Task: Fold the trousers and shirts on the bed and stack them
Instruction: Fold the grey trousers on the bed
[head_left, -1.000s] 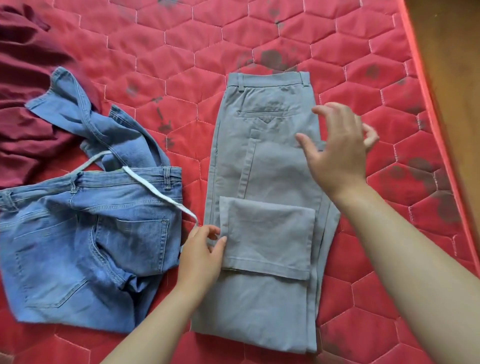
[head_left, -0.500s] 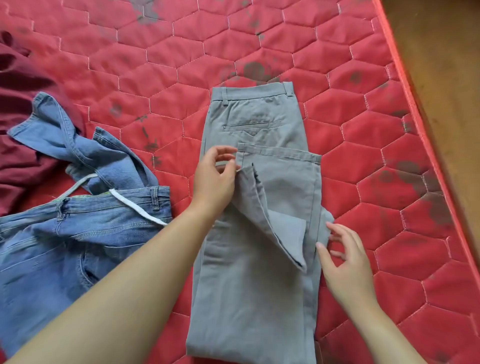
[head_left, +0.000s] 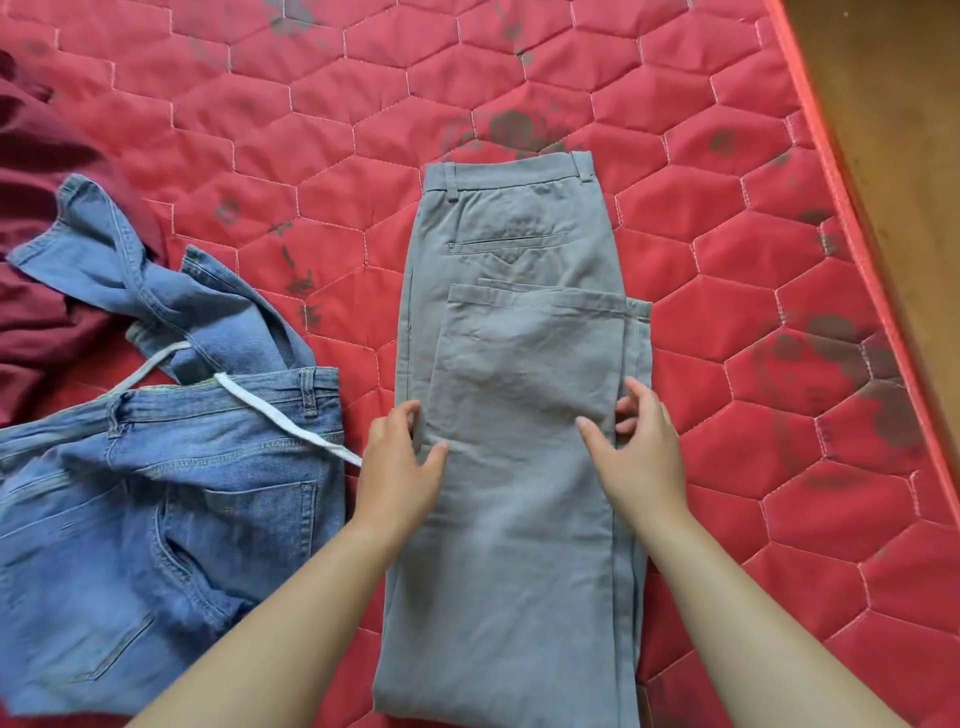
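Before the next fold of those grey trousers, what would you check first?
1. Left hand and right hand grip opposite edges of the grey trousers: ok.
2. Leg hems lined up: not ok, one layer pokes out on the right.
3. Jeans clear of the grey trousers: ok, mattress shows between.
4. White cord clear of the left hand: cannot tell.
5. Bottom fold flat: cannot tell, the frame cuts it off.
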